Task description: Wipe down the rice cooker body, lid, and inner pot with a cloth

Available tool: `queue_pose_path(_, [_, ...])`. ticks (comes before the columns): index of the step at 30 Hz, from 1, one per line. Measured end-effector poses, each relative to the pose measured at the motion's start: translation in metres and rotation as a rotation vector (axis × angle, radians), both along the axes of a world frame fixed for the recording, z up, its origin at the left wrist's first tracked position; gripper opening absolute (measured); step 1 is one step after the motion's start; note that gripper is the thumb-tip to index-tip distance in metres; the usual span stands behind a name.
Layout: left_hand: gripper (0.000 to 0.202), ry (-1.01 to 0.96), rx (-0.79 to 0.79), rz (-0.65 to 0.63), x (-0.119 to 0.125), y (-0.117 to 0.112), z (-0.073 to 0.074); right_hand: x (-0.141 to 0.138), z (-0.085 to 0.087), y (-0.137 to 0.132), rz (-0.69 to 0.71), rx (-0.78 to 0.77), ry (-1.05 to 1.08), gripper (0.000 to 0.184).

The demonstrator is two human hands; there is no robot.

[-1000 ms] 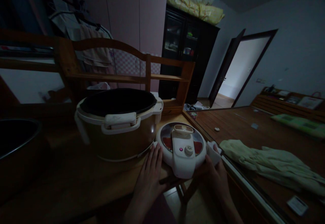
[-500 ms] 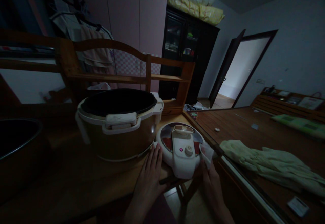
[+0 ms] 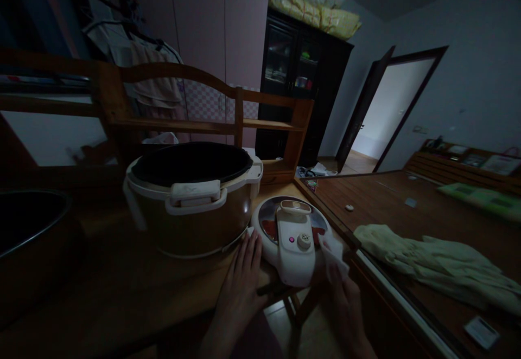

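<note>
Lid (image 3: 295,264), white-rimmed with a glossy dark and reddish top, lies handle up at the tabletop's (image 3: 163,294) near right edge. From where I stand, any marking on it is too dim to read. Raised white spine carries a pink button (image 3: 292,239) and a round knobbed valve (image 3: 304,241). Hands apart, one each side: left hand (image 3: 241,275) flat, fingers straight against the left rim; right hand (image 3: 345,296) pinching a white wipe (image 3: 331,250) at the right rim. Open cooker (image 3: 207,226), dark inside, crowds the left side. Beyond: dark metal-rimmed pot (image 3: 67,220) far left, wooden shelf (image 3: 272,126) behind, brown platform (image 3: 378,202) at right bearing pale green cloth (image 3: 427,253).
</note>
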State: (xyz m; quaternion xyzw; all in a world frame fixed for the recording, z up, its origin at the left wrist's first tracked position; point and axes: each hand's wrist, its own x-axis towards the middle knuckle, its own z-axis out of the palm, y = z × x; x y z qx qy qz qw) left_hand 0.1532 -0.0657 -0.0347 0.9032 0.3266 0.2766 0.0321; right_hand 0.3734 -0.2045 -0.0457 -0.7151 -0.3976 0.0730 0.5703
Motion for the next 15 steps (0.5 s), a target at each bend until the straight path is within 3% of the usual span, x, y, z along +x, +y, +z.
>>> queue_pose_path(2, [0.114,0.015,-0.011,0.007,0.0,0.0,0.0,0.019,0.005,-0.003,-0.178,-0.001,0.135,0.059])
queue_pose_path(5, [0.115,0.022,-0.009,0.013,0.001,0.0,-0.001,0.053,0.022,0.001,-0.34,-0.02,0.06,0.065])
queue_pose_path(10, [0.112,0.001,0.018,0.013,0.001,0.0,-0.001,0.077,0.044,0.027,-0.191,-0.098,-0.078,0.06])
queue_pose_path(15, [0.112,0.016,0.022,0.024,0.001,-0.001,0.001,0.046,0.036,0.049,-0.106,-0.067,-0.054,0.058])
